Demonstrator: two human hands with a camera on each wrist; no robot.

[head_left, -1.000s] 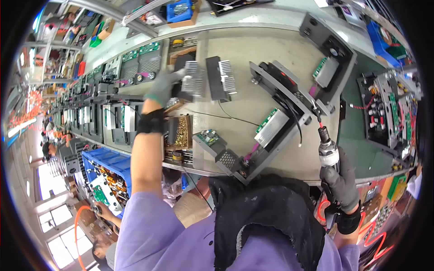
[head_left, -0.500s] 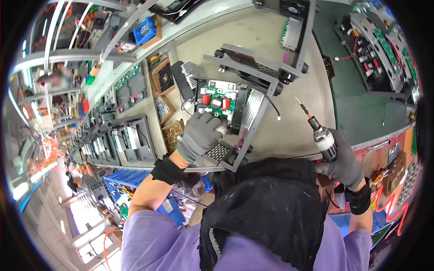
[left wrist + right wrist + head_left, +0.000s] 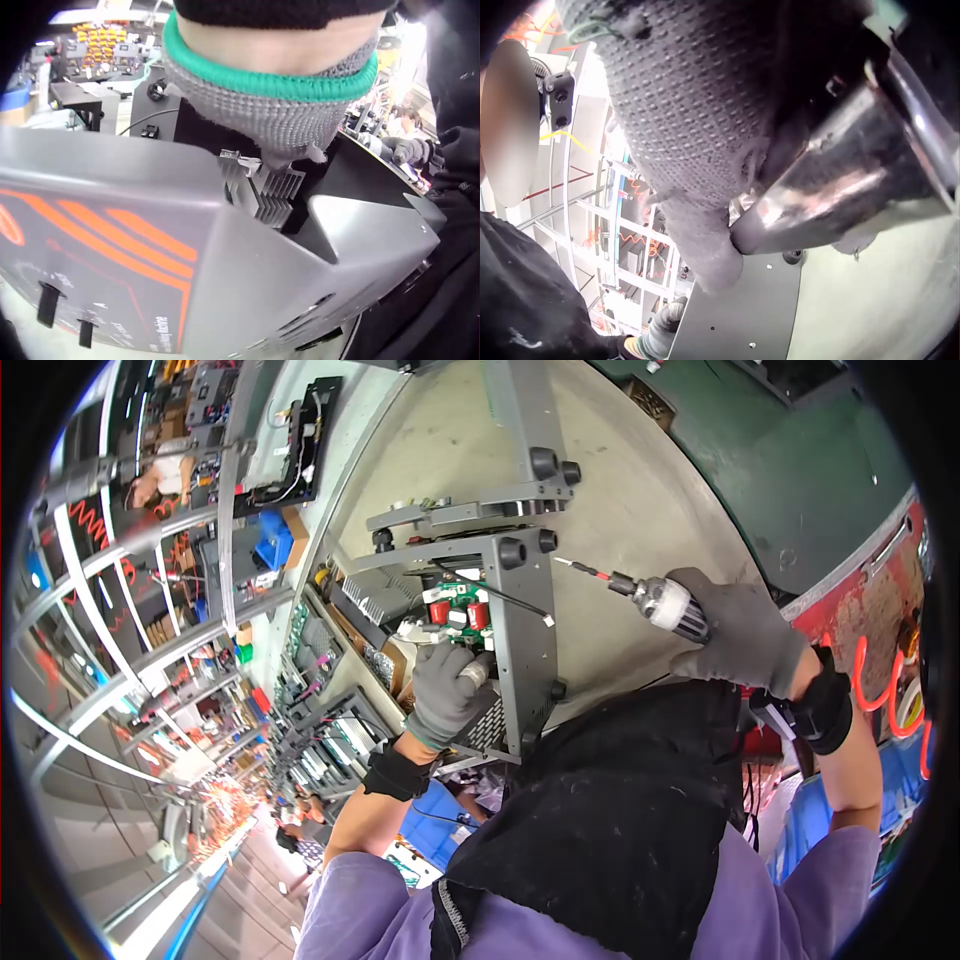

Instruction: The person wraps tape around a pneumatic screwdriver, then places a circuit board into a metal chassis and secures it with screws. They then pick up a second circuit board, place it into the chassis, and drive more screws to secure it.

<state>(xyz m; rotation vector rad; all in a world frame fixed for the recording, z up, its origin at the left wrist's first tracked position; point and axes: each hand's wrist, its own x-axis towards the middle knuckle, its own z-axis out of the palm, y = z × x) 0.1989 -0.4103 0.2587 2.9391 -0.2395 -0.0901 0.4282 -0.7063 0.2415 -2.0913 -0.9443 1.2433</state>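
Gloved, my left hand (image 3: 448, 690) grips the near edge of a green circuit board (image 3: 462, 598) with red parts, within the grey metal chassis (image 3: 525, 650). In the left wrist view the glove (image 3: 262, 112) reaches behind a grey front panel (image 3: 90, 225) with orange stripes, beside a finned heatsink (image 3: 262, 196); its fingertips are hidden. My right hand (image 3: 745, 630) holds an electric screwdriver (image 3: 672, 608), its bit pointing left towards the chassis, apart from it. The right wrist view shows the glove (image 3: 690, 120) round the shiny tool body (image 3: 825, 180).
Small parts boxes (image 3: 395, 665) stand left of the chassis. A loose black cable (image 3: 500, 595) with a white plug crosses the frame. Another upright grey chassis part (image 3: 525, 420) stands beyond. Green matting (image 3: 790, 490) covers the right side; a red coiled hose (image 3: 875, 690) hangs at the far right.
My left hand has come from the parts at the left to the chassis with the board. The screwdriver has swung round to point left, nearer the chassis. The head view has turned.
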